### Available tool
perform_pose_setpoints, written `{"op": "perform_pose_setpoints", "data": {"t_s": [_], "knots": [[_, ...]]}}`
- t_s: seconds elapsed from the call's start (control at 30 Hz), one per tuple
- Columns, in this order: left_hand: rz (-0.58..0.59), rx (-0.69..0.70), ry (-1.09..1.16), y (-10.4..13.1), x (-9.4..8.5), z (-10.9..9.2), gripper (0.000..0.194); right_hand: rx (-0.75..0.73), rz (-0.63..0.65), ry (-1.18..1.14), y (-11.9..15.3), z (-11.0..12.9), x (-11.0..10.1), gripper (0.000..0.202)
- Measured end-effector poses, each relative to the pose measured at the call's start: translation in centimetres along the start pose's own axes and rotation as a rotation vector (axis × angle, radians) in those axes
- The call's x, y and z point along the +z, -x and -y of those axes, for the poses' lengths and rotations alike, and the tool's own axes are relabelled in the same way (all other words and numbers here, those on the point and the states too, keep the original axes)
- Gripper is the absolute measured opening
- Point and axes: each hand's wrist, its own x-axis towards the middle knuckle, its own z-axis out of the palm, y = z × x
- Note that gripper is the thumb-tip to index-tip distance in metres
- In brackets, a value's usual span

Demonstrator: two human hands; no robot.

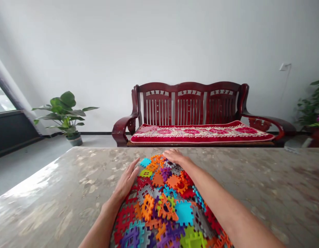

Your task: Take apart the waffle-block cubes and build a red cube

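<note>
A heap of flat, notched plastic pieces in many colours lies on the table, with an orange triangular piece (166, 207) and a light-blue square piece (184, 213) near its middle. Along the heap's left side rests my left hand (127, 179), open, fingers stretched forward beside a small cyan piece (145, 162). My right hand (175, 156) curves round the far right end of the heap, open, its fingers extended and touching or very near the far orange and grey pieces. Both forearms flank the heap.
The patterned tabletop (58, 193) spreads to both sides. Beyond its far edge stands a dark red wooden bench (189, 103) with a red floral cushion (201, 133). A potted plant (65, 113) is at the left; more plants (313, 106) are at the right.
</note>
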Motion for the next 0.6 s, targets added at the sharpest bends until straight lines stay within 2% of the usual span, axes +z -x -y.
{"op": "perform_pose_setpoints", "data": {"t_s": [0.2, 0.3, 0.4, 0.5, 0.6], "knots": [[-0.017, 0.019, 0.01, -0.1, 0.2, 0.1, 0.063, -0.137, 0.116, 0.008, 0.9, 5.6, 1.7, 0.051], [-0.039, 0.009, 0.034, -0.2, 0.0, 0.2, 0.064, -0.254, 0.144, -0.025, 1.5, 7.8, 2.3, 0.046], [-0.012, 0.006, 0.072, -0.5, -0.3, 0.4, 0.066, -0.364, 0.141, -0.086, 2.5, 9.5, 2.8, 0.039], [0.027, 0.022, 0.049, -0.7, -0.4, 0.8, 0.065, -0.408, 0.087, -0.14, 3.5, 10.1, 2.3, 0.036], [0.074, 0.041, -0.114, -0.8, -0.2, 1.2, 0.059, -0.345, -0.002, -0.148, 4.3, 8.5, 0.7, 0.039]]}}
